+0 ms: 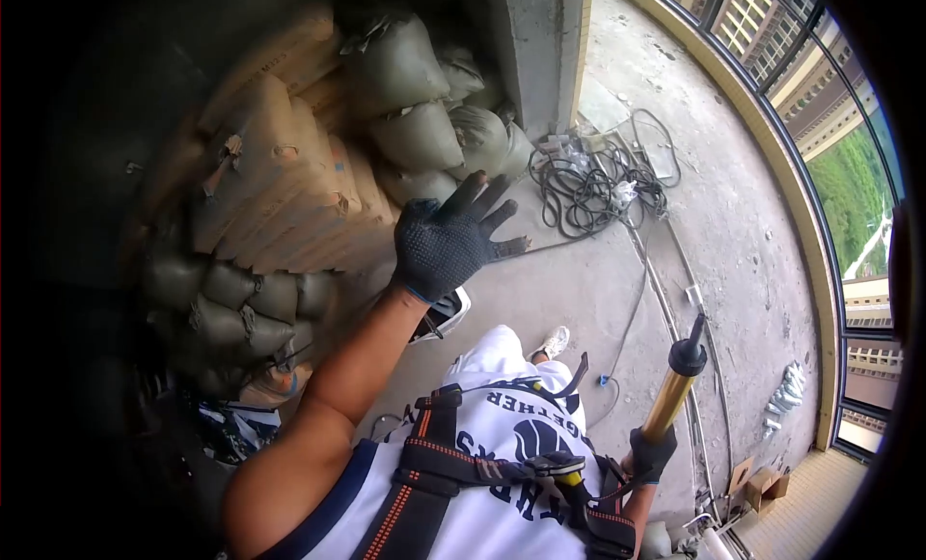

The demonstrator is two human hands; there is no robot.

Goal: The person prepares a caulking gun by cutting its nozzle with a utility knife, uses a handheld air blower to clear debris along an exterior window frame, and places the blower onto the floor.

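A gold-barrelled tool [667, 406] was gripped by closed fingers in the right hand [653, 456], its nozzle [696, 331] pointed outward; the left hand [442, 251] was held empty, fingers spread. Beyond, coiled cable [576, 195] was strewn on the floor [743, 189]. No finished work could be made out.
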